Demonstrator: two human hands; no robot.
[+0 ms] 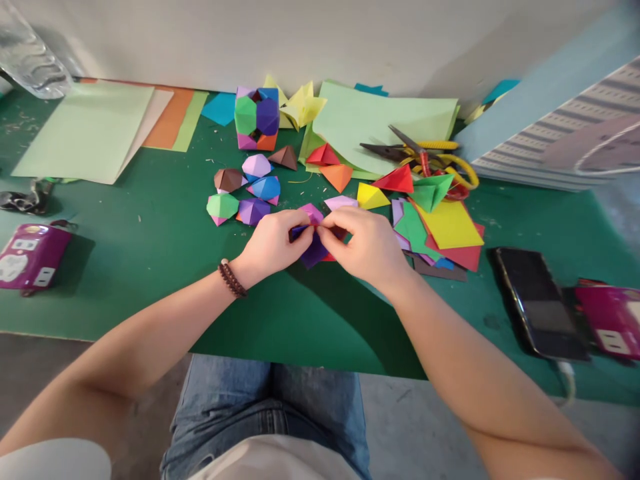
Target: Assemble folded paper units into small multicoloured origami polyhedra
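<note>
My left hand (pixel 274 244) and my right hand (pixel 361 245) meet above the green cutting mat (pixel 150 280), their fingertips pinching a folded piece of dark purple origami paper (pixel 314 252). Pink paper shows just behind my fingers. To the left of my hands lies a cluster of faceted origami modules (pixel 253 211) in green, pink, blue and brown. Farther back stands a multicoloured modular origami cube (pixel 257 119). Folded paper triangles and loose coloured sheets (pixel 440 227) lie to the right of my right hand.
Scissors with yellow handles (pixel 420 155) rest on a pale green sheet (pixel 380 127). A black smartphone (pixel 540 303) lies at the right, and magenta power strips sit at both sides (pixel 33 257) (pixel 613 320). A wall runs behind the mat; my denim-clad lap lies below its front edge.
</note>
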